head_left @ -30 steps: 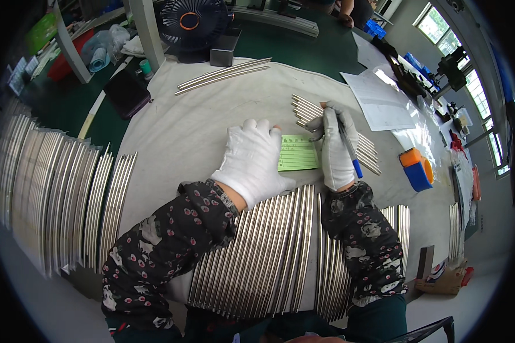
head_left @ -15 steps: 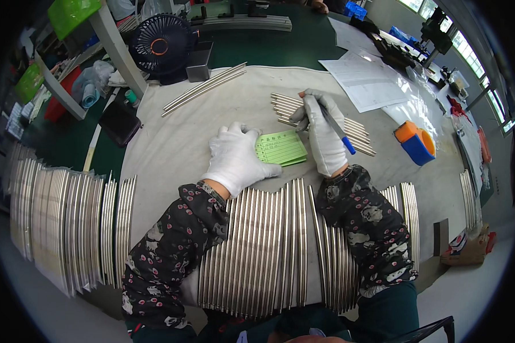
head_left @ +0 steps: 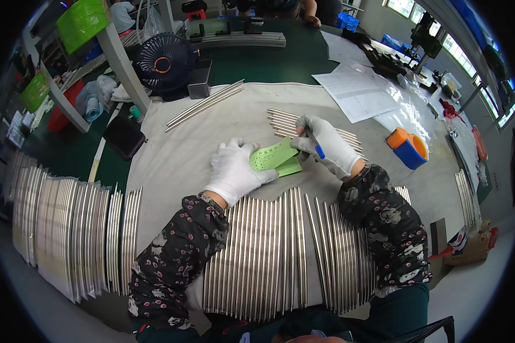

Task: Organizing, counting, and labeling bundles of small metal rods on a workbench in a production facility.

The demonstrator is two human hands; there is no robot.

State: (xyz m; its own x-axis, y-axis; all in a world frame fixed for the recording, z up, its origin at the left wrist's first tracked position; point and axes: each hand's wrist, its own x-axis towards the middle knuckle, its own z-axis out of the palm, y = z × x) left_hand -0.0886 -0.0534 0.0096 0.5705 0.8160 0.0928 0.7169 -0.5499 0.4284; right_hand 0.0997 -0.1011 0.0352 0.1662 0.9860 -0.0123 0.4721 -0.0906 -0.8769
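A small pad of green printed cards (head_left: pixel 272 155) lies on the pale cloth. My left hand (head_left: pixel 233 171), in a white glove, grips its left side, thumb over the lower edge and fingers curled near the top. The top card is lifted and fanned away from the one under it. My right hand (head_left: pixel 332 150), also gloved, is closed round a blue-capped pen (head_left: pixel 315 144); its fingertips meet the right edge of the raised card. Whether they pinch it is hard to see. Just beyond this hand lie several short metal rods (head_left: pixel 281 121).
Long metal rods (head_left: pixel 249 257) lie side by side along the near edge, under my forearms. Bagged rods (head_left: pixel 57 228) are at the left. An orange and blue tape roll (head_left: pixel 409 150), paper sheets (head_left: pixel 357 94), a fan (head_left: pixel 165 60) and a black device (head_left: pixel 124 136) surround the work area.
My right hand has turned, bringing its fingertips to the pad's right edge, the pen now tilted up across it. The top green card has lifted away from the lower one. The view has shifted slightly.
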